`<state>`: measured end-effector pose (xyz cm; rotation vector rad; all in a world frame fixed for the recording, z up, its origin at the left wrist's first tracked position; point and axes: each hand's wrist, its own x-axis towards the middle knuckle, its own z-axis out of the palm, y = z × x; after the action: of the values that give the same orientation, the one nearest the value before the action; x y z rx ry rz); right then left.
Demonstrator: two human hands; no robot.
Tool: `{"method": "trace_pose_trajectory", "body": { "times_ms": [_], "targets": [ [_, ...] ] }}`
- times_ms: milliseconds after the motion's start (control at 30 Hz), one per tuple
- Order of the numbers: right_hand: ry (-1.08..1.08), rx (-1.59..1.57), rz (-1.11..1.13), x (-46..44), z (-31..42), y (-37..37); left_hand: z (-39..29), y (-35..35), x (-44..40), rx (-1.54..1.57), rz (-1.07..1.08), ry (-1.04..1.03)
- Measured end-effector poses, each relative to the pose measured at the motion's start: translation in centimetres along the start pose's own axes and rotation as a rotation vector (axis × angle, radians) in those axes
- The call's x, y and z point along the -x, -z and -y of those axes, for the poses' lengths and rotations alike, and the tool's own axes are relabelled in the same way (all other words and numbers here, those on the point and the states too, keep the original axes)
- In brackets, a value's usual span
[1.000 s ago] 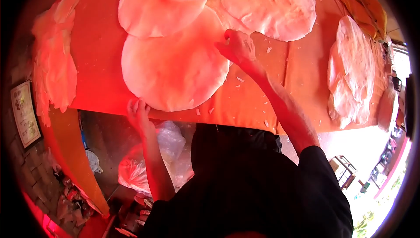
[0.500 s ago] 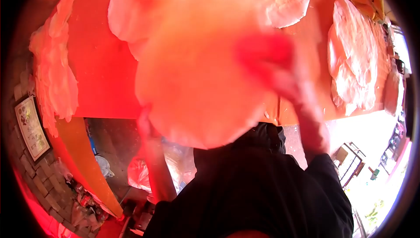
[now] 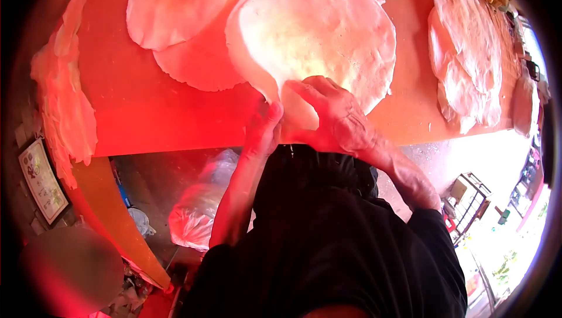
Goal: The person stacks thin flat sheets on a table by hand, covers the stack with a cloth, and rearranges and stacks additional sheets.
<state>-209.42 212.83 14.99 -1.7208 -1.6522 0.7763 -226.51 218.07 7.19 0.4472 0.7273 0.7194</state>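
Note:
A large, pale, thin round dough sheet [image 3: 328, 37] lies over the near middle of the table, its near-left edge lifted and folded into a crease. My left hand [image 3: 263, 128] pinches that edge between thumb and fingers. On the right, my right hand [image 3: 342, 119] grips the near edge with bent fingers, close beside the left hand; its fingertips are partly hidden. Other pale round sheets [image 3: 175, 14] overlap behind and to the left, one partly under the sheet in my hands.
The orange-red table [image 3: 140, 125] ends just in front of my body. Ragged pale sheets [image 3: 64, 90] lie along its left end, and a stack of folded sheets [image 3: 465, 54] sits at the right. Below stand a filled plastic bag [image 3: 202, 212] and a metal rack [image 3: 471, 204].
The round sheet, raised and blurred before, has come down onto the table. My right hand has moved down to its near edge, and my left hand has moved right and up.

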Motion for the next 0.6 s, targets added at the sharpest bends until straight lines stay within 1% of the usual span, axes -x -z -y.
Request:
{"method": "trace_pose_trajectory", "body": {
  "times_ms": [67, 100, 133, 167, 267, 333, 367, 400, 433, 467, 500, 533, 567, 600],
  "targets": [
    [-0.011, -0.045, -0.047, 0.2, -0.8, 0.6, -0.3, -0.3, -0.8, -0.029, 0.034, -0.013],
    [-0.103, -0.121, -0.066, 0.5, -1.4, 0.9, -0.3, -0.3, -1.0, -0.041, 0.050, -0.019],
    [-0.196, -0.194, -0.084, 0.8, -2.1, 1.0, -0.4, -0.3, -1.0, -0.057, 0.002, -0.033],
    [-0.159, -0.167, -0.138, 0.9, -2.7, 0.9, -0.4, -0.2, -1.0, -0.072, -0.045, -0.047],
    [-0.050, -0.047, -0.175, 0.5, -2.6, -0.2, 0.2, 0.8, -1.3, -0.149, -0.124, -0.090],
    [0.034, 0.165, -0.243, 0.2, -2.1, -2.6, 1.0, 1.6, -1.6, -0.263, -0.125, -0.091],
    [0.121, 0.280, -0.282, -0.2, -2.7, -4.1, 1.5, 2.8, -1.6, -0.142, -0.081, -0.021],
    [0.130, 0.353, -0.261, -0.2, -3.2, -5.1, 1.8, 4.4, -1.3, -0.016, -0.024, 0.065],
    [0.140, 0.425, -0.241, -0.4, -3.8, -6.1, 2.0, 5.6, -2.2, 0.095, 0.130, 0.139],
    [0.078, 0.443, -0.165, -0.4, -4.3, -5.9, 2.1, 6.9, -3.2, 0.196, 0.282, 0.231],
    [0.027, 0.430, -0.174, -0.5, -4.3, -4.0, 2.3, 8.1, -4.1, 0.276, 0.425, 0.331],
    [-0.016, 0.406, -0.184, -0.7, -3.6, -1.3, 1.9, 8.5, -3.4, 0.177, 0.362, 0.292],
    [-0.147, 0.491, -0.080, -1.0, -2.9, 2.2, 1.6, 8.9, -2.7, 0.075, 0.298, 0.259],
    [-0.072, 0.264, -0.212, -0.7, -4.4, 6.1, 1.0, 8.5, -2.1, 0.024, 0.131, 0.211]
  ]
}}
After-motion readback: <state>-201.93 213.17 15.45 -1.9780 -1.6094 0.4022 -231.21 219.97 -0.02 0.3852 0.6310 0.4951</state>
